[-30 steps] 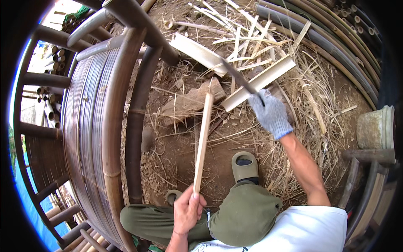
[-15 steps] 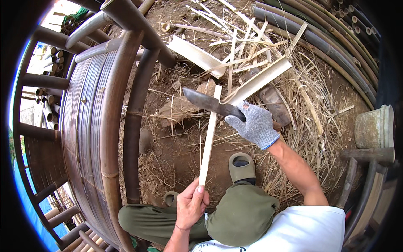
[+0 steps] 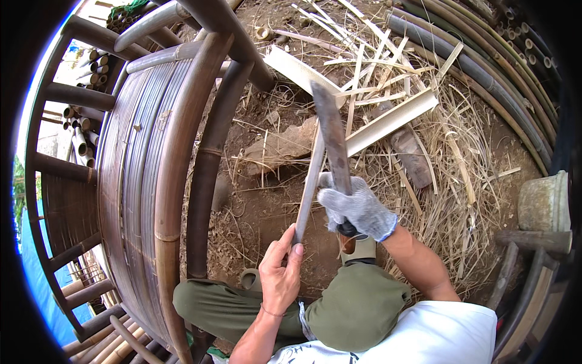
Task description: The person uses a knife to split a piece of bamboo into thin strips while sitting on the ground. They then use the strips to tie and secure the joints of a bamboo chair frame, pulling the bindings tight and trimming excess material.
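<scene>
Between the thumb and fingers of my bare left hand (image 3: 280, 274) is the lower end of a narrow bamboo strip (image 3: 308, 191), its greyish side showing as it slants up and away. My right hand (image 3: 359, 210), in a grey knit glove, grips the dark handle of a large knife (image 3: 331, 127). The blade points away from me and lies close along the right of the strip's upper part; I cannot tell whether they touch. Beyond it lie two split bamboo pieces, one on the right (image 3: 397, 121) and one farther off (image 3: 294, 68).
At the left stands a bamboo bench (image 3: 130, 158) with a slatted seat. Shavings (image 3: 464, 182) cover the ground at right, around a brownish block (image 3: 412, 158). Long bamboo poles (image 3: 479, 64) lie behind them. A worn bucket (image 3: 544, 200) stands at far right, a flat stone (image 3: 279, 147) ahead.
The strip has turned from its pale face to its greyish one. My right hand has come nearer, and the knife has swung from pointing left to pointing away. The whole view has shifted slightly.
</scene>
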A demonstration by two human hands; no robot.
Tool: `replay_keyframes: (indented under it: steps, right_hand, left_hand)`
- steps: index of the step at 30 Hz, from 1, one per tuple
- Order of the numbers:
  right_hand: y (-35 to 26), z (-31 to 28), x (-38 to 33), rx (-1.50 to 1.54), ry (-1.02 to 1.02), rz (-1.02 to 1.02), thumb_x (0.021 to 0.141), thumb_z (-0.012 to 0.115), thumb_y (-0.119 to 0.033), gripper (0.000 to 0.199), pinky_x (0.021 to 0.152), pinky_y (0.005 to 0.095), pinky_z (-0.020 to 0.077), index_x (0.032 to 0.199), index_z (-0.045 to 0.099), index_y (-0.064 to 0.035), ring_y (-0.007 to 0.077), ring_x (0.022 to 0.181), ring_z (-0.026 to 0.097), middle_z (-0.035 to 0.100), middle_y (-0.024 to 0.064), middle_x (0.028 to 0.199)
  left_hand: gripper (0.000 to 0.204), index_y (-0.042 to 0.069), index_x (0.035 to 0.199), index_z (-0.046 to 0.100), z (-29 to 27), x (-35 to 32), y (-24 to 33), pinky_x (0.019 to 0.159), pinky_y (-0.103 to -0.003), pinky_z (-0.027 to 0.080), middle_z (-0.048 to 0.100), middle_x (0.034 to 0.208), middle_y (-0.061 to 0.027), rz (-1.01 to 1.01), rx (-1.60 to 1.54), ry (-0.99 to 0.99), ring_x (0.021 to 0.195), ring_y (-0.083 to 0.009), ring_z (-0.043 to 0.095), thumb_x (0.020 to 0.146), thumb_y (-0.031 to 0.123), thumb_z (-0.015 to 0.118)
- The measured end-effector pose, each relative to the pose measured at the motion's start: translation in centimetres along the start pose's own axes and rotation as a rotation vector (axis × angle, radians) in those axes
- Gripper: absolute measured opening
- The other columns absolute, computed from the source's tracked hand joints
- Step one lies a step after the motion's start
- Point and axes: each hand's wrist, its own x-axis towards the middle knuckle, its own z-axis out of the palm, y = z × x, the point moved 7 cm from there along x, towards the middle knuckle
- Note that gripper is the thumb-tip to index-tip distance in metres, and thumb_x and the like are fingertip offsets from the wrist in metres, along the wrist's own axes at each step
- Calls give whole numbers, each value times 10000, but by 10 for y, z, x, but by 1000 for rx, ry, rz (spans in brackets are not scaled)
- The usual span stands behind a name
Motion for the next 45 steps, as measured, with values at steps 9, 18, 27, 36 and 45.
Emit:
replay_keyframes:
  steps: [9,18,27,36,45]
  right_hand:
    - [25,-55,-8,-97,429,-88,972,647,-177,157,505,275,536,906,647,-35,92,527,577,584,5,666]
    - [36,-15,-2,371,171,0,994,661,-275,316,448,283,516,1172,623,-17,86,491,558,571,-15,670]
    - [-2,-26,35,53,280,-36,952,689,-271,252,521,228,481,959,702,-20,85,582,593,619,14,703]
    - [-17,9,1,-1296,112,-515,893,669,-556,496,611,442,513,905,612,-63,354,688,650,630,144,750]
    - [-21,-25,18,-1408,350,-566,923,553,-671,618,530,421,537,844,636,-64,301,587,676,638,132,631]
  left_hand:
    - [255,28,1237,600,-34,28,-11,649,-245,508,586,873,-2,-53,-647,345,739,-75,567,1049,199,582]
    - [201,53,1087,698,-22,51,4,859,-307,513,596,1089,-92,411,-209,276,979,-183,599,895,0,727]
    - [583,-8,1533,333,23,12,-3,906,-378,570,665,1173,-173,-528,-1064,-663,1045,-259,694,1054,256,534]
    - [311,-30,1263,615,-2,20,-4,502,-209,450,636,854,-18,-367,-413,-139,599,-49,527,1044,186,575]
    - [371,-18,1365,580,-4,-7,0,515,-192,379,614,882,2,-373,-298,-149,610,-22,458,1047,171,572]
